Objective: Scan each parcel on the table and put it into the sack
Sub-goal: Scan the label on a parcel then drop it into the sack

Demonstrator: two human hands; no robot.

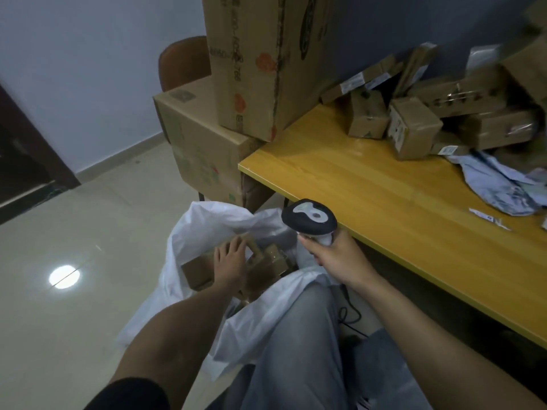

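Observation:
A white sack (201, 229) stands open on the floor left of the yellow table (370, 202). Several cardboard parcels (266, 261) lie inside it. My left hand (231, 261) reaches into the sack's mouth with fingers spread and rests on a parcel there. My right hand (334, 253) grips the handle of a black-and-white barcode scanner (309, 217) just below the table's front edge. A heap of small cardboard parcels (414, 125) lies on the table's far right, and one grey plastic mailer (500, 184) lies in front of it.
Two large cardboard boxes (257, 63) are stacked at the table's left end, with a brown chair (180, 60) behind them. A paper slip (488, 218) lies on the table at the right. My grey-trousered legs (302, 344) are at the bottom, and the scanner's cable (350, 315) hangs between them.

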